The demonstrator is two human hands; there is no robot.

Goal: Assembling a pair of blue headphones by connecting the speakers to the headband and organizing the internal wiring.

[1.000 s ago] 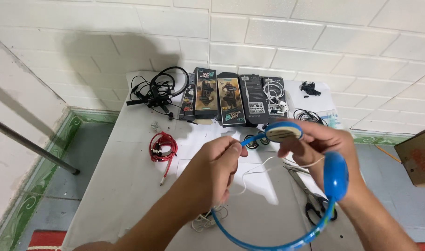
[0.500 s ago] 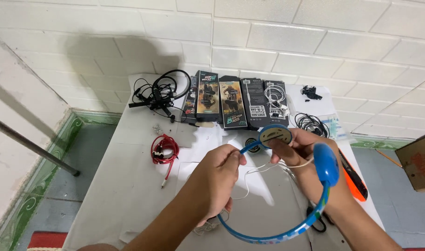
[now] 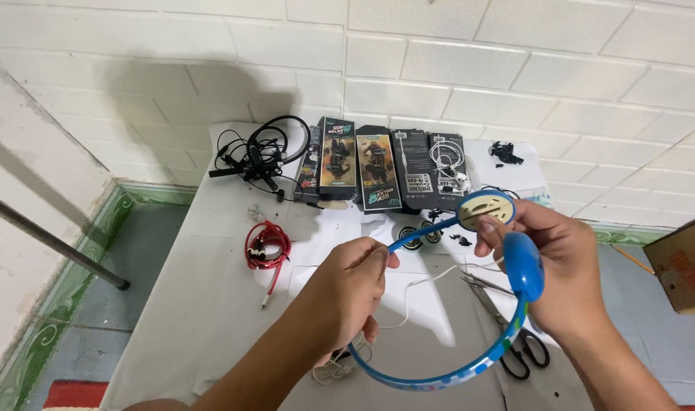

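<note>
Seen from the head camera, the right hand (image 3: pixel 564 270) gripped a blue headset (image 3: pixel 469 335) by its earcups above the white surface (image 3: pixel 203 304), while the left hand (image 3: pixel 347 293), fingers closed, pinched a thin white wire (image 3: pixel 431 278) running toward the headset. Scissors (image 3: pixel 518 346), a red cable (image 3: pixel 267 247), a black headset (image 3: pixel 260 156) and a row of dark boxes (image 3: pixel 378 167) lay beyond.

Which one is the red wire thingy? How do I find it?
Start at the grey table against the white tiled wall. Look left of the person's left hand, below the tangle of black headphones. The red cable lies there coiled, the only red thing on the table.
</note>
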